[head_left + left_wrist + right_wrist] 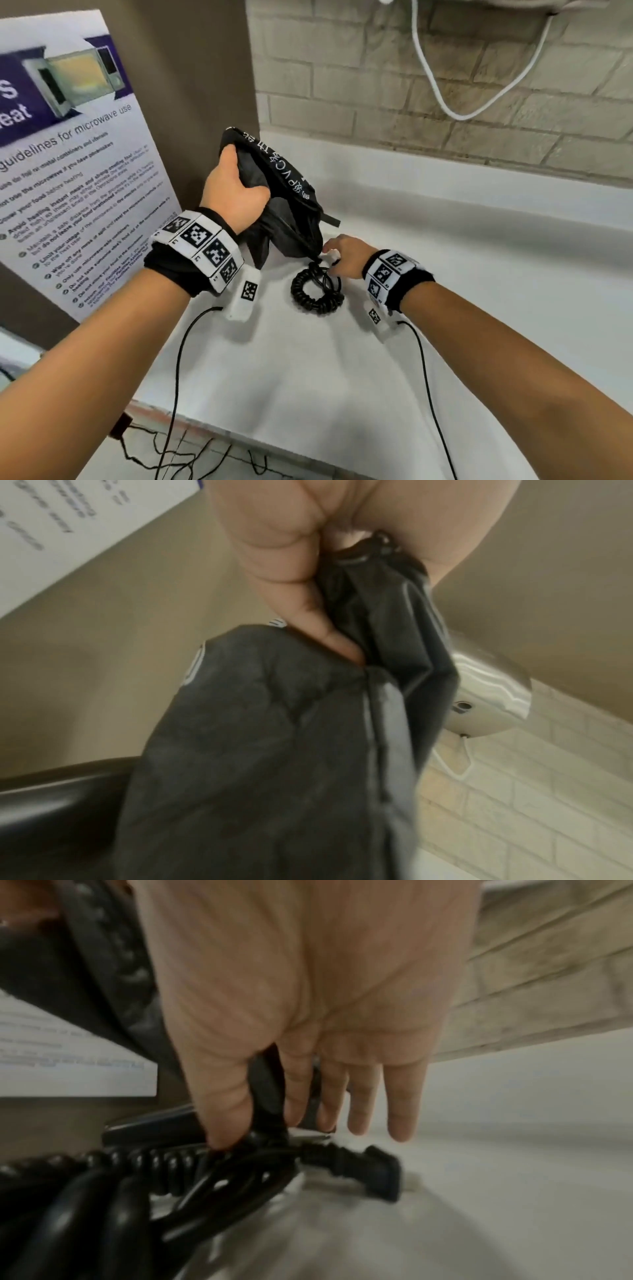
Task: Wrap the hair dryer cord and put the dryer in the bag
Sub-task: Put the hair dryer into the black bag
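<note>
— Black fabric: the bag, gripped by the left hand above the white table; its white lettering is unreadable.

— And the coiled cord?

— On the table (poster nearby reads "guidelines for microwave use"), right hand fingers pinching it.

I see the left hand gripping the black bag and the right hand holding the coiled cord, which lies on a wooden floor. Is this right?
Not quite. The coiled cord lies on the white counter, as the head view shows. The left hand does grip the black bag, and the right hand holds the cord.
</note>
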{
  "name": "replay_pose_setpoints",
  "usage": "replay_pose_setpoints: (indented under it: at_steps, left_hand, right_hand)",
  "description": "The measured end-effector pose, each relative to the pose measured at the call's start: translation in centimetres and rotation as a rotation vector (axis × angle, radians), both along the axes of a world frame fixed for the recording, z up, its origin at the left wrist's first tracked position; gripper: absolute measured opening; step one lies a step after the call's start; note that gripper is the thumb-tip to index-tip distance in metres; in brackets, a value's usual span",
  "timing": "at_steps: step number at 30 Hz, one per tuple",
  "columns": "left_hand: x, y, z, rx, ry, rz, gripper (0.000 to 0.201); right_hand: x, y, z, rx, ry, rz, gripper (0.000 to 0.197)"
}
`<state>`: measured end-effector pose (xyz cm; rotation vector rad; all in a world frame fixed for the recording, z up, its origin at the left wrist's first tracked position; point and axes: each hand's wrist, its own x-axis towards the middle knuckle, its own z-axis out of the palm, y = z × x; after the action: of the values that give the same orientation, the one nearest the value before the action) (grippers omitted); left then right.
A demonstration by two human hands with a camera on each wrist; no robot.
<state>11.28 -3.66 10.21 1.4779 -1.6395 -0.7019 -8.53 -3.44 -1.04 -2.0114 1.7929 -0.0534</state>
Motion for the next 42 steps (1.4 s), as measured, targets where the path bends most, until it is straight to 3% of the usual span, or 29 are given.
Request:
replay_pose_setpoints:
  at_steps: [7,10,12,16,20,27,32,42]
  left_hand:
    - [1.3,-1.2,-0.4,0.001,0.015,0.084,0.064]
    - [1.0,-1.5,-0.5,0.006,-0.032,0.045,0.063]
    - [0.7,-1.8,-0.7,0.021,-0.047,0.012,0.062]
    - [0.0,-2.5,-1.2,0.043,-0.049,-0.015,0.060]
    - [-0.5,-2.9,-1.4,0.060,-0.041,-0.035,0.057]
    - [-1.3,-2.7,-1.8,0.073,-0.053,-0.079,0.057]
    - [-2.0,-2.2,-2.0,0.098,-0.078,-0.118,0.066]
    - [-3.3,-1.9,-2.0,0.069,0.005,-0.098,0.060]
  right_hand:
    - [3.6,-3.1,-1.2,0.116,-0.068,0.101,0.121]
    - [3.8,-3.9,-0.8,0.140,0.137,0.224,0.131]
    - [3.7,-4.3,-0.5,0.139,0.244,0.258,0.128]
    - [3.2,-4.5,-0.1,0.137,0.113,0.211,0.120]
    - [2.7,-4.3,-0.3,0.096,0.109,0.214,0.111]
    - [0.0,-3.4,-0.6,0.050,0.099,0.086,0.069]
    - [-0.3,-3.0,-0.9,0.085,0.004,0.008,0.081]
    - [-4.6,-1.8,1.1,0.072,0.052,-0.156,0.062]
